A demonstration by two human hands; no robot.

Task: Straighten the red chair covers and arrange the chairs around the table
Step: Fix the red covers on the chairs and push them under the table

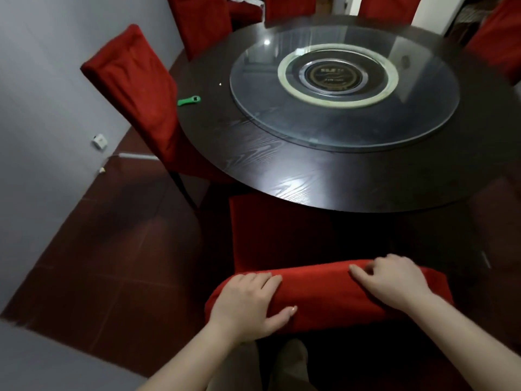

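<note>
A chair with a red cover (321, 294) stands right in front of me, its seat pushed partly under the round dark wooden table (282, 165). My left hand (251, 303) grips the top of the covered backrest on its left side, fingers over the front and thumb behind. My right hand (392, 280) rests on the right part of the same top edge, fingers curled onto the fabric. A second red-covered chair (135, 88) stands at the table's left side, its back leaning outwards. Several more red chairs ring the far side.
A glass turntable (344, 88) covers the middle of the table. A green bottle opener (189, 100) lies near the table's left edge. A grey wall (42, 108) with a white socket runs close on the left. The floor is dark red tile (112, 263).
</note>
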